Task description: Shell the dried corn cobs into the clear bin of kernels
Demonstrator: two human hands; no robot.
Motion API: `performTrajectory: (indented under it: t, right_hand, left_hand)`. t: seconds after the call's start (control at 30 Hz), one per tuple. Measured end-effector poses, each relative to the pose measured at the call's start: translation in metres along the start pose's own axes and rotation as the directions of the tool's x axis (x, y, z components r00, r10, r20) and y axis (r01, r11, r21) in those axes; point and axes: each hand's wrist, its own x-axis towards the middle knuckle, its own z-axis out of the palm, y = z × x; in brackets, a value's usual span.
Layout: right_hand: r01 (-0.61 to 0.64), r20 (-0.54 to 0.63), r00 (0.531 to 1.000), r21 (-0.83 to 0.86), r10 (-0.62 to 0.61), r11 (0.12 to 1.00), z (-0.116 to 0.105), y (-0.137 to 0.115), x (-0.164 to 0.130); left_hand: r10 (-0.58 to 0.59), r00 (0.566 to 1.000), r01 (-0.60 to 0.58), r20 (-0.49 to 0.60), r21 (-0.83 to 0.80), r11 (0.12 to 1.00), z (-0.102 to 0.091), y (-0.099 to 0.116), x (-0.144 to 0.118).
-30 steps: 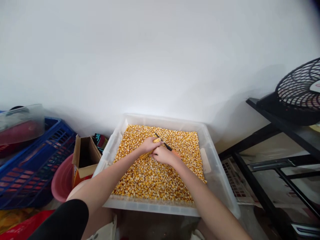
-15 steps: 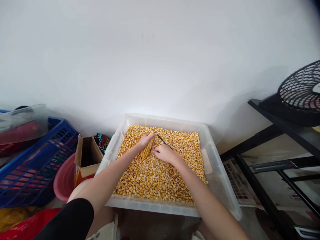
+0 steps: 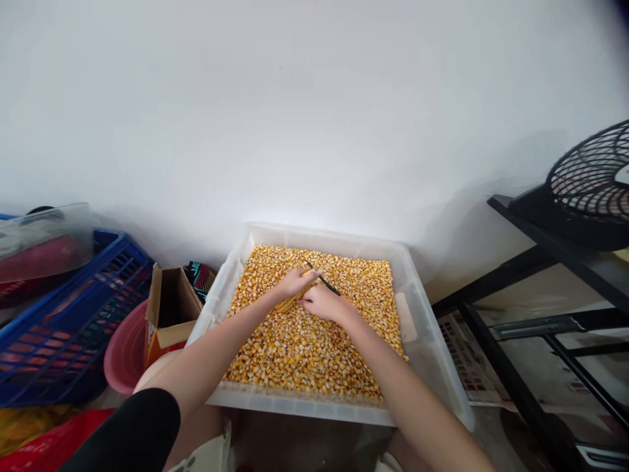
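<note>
My left hand (image 3: 293, 282) is closed around an ear of corn (image 3: 287, 305), whose yellow kernels show below the fingers. Close on its right, my right hand (image 3: 323, 301) is closed on a thin dark tool (image 3: 328, 284). One dark length of the tool slants up and left past the ear's upper end, and another dark bit pokes out by the fingertips; its exact kind is unclear. Both hands are over loose corn kernels (image 3: 299, 354) spread in a translucent plastic bin (image 3: 437, 354). The palm side of each hand is hidden.
At the left are a blue plastic crate (image 3: 73, 321), a pink basin (image 3: 122, 347) and an opened cardboard box (image 3: 171, 305). A black metal frame (image 3: 515, 387) stands on the right, carrying a black fan (image 3: 594, 174). Behind the bin rises a white wall (image 3: 314, 131).
The ear of corn has tilted further over to the right, and my left hand has shifted slightly right and down, nearer my right hand. The dark tool's visible length has moved a little.
</note>
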Motion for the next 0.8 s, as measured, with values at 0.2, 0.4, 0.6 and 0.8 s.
performTrajectory:
  t: [0.2, 0.4, 0.6, 0.8]
  right_hand:
    - [-0.012, 0.070, 0.997, 0.010, 0.011, 1.000, 0.007, 0.001, 0.000]
    - [0.013, 0.037, 0.999, 0.035, -0.014, 0.999, -0.004, 0.001, -0.004]
    - [-0.008, 0.008, 1.000, -0.055, 0.008, 0.998, -0.005, 0.000, -0.003]
    - [0.026, -0.003, 1.000, -0.054, -0.026, 0.998, 0.001, -0.001, 0.000]
  left_hand:
    - [0.038, 0.991, -0.046, 0.127, 0.058, 0.997, 0.008, 0.002, -0.005]
    - [-0.176, 0.984, 0.174, 0.005, -0.176, 0.969, -0.005, -0.001, 0.001]
    - [-0.329, 0.936, 0.347, 0.123, -0.471, 0.811, -0.016, -0.004, 0.001]
    - [-0.357, 0.924, 0.378, 0.138, -0.485, 0.789, -0.017, -0.002, 0.000]
